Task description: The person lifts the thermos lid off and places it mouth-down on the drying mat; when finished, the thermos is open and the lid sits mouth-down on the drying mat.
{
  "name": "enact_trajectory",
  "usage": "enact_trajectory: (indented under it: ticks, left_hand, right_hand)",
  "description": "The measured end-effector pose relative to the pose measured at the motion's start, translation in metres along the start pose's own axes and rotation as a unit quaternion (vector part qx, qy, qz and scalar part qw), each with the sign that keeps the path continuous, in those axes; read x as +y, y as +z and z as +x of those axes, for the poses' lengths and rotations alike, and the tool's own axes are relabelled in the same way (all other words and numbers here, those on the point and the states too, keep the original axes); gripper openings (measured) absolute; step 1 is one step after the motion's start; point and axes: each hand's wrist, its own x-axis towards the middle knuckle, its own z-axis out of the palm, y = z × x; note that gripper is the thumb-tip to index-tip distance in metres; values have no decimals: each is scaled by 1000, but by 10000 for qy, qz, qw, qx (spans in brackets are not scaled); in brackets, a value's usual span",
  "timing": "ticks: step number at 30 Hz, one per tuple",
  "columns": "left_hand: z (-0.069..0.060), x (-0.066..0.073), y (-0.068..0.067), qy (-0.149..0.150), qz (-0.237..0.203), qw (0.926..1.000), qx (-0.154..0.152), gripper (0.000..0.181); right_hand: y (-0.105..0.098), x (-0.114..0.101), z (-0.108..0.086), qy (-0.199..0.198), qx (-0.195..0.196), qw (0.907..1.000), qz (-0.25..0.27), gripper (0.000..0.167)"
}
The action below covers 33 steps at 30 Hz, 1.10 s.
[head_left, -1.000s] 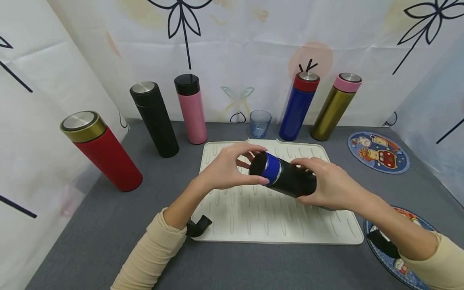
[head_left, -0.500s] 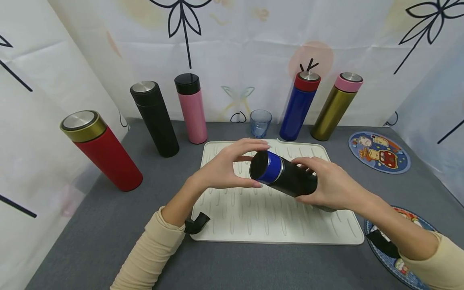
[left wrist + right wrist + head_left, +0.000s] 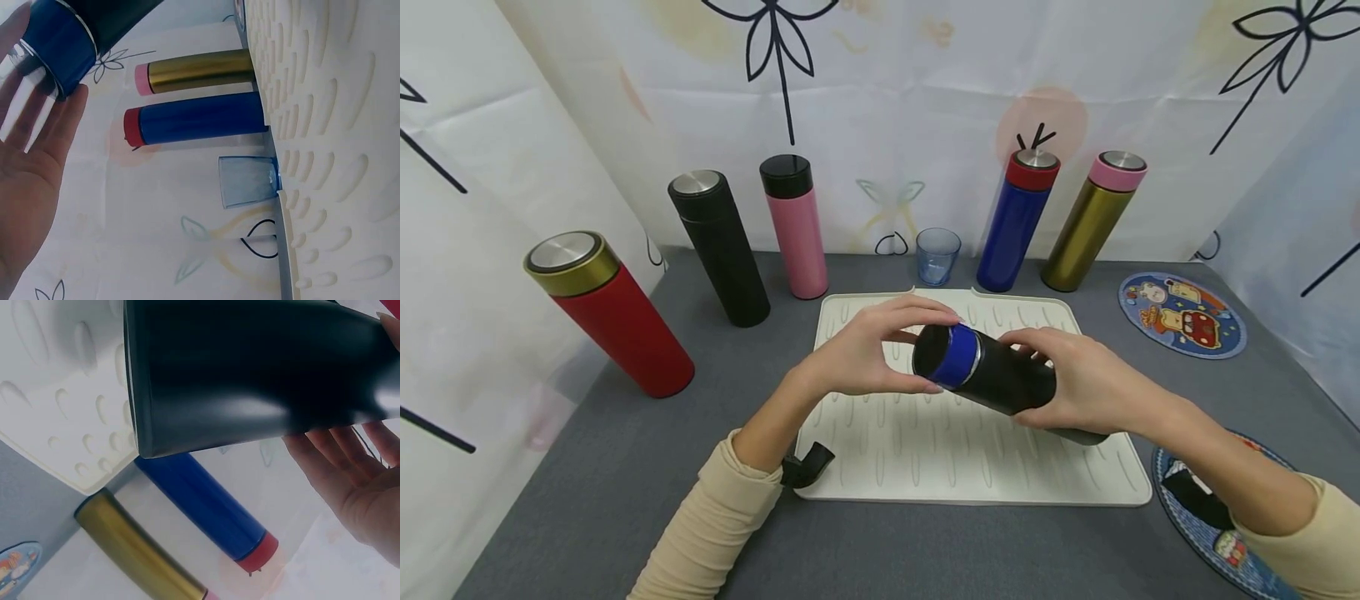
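Over the white ribbed mat, my right hand [image 3: 1078, 379] grips the body of a black thermos [image 3: 1011, 379], which lies tilted with its lid end to the left. A blue lid [image 3: 957, 357] with a dark top caps that end. My left hand [image 3: 880, 346] holds this lid between the thumb below and the fingers above. From the left wrist camera, the fingers [image 3: 69, 122] reach round the blue band. The right wrist view shows the thermos's wide base [image 3: 140, 381] toward the mat and fingers [image 3: 319, 462] curled under the body.
Along the back stand a red thermos [image 3: 625, 329], a black one [image 3: 722, 250], a pink one [image 3: 797, 242], a small blue glass [image 3: 937, 256], a blue one [image 3: 1017, 225] and a gold one [image 3: 1090, 229]. Under everything lies the mat [image 3: 925, 475]. Round patterned mats [image 3: 1183, 317] are at right.
My left fingers slid back off the blue lid, parted from it slightly, and now meet it again nearer its edge. The thermos's lid end has dipped a little; the right hand keeps its grip.
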Motion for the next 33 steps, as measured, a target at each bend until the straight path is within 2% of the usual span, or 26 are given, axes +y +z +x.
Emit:
enact_trajectory:
  ticks: [4,6,16,19,24,27,33]
  left_hand:
    - [1,6,1,-567,-139,9975,395,66]
    - [1,8,1,-746,-139,9957,531,66]
    - [2,20,3,-1208,-59,9892,830,63]
    - [2,23,3,-1490,-166,9830,1057,61]
    - [1,24,-1,-1935,-492,9686,1481,59]
    - [0,20,-3,-2024,-399,9670,1493,61]
    - [-2,8,-6,-2184,-298,9663,1329,60]
  right_hand:
    - [2,-1,-1,164,104,9998,72,76]
    - [3,-2,-1,273,165,9994,115,77]
    - [9,-7,-4,480,551,9972,134,77]
    - [11,-8,-5,586,699,9958,35,78]
    - [11,-4,-7,785,984,9920,-10,81]
    - [10,1,-9,857,1121,9900,78,81]
    - [6,9,-16,1143,1274,9848,291,85]
